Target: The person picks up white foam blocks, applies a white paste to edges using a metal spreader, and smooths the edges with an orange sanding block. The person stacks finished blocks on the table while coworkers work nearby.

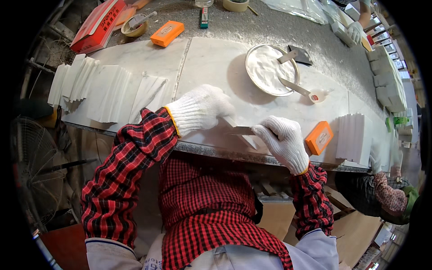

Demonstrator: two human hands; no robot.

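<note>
The left hand (pixel 204 108), I'd say, pinches a white strip (pixel 249 142) between worker (pixel 207 189) and paste bowl (pixel 247 74); its length slants away from the bowl, crossed by the blade (pixel 242 130) the right hand (pixel 282 143) grips.

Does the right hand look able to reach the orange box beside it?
Probably yes: the orange box lies beside the right hand with nothing visible between, though that hand holds a flat blade.

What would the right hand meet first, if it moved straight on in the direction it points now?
Pointing leftward with the thin blade, the right hand would probably first meet the white strip held by the left hand; exact depth is unclear.
</note>
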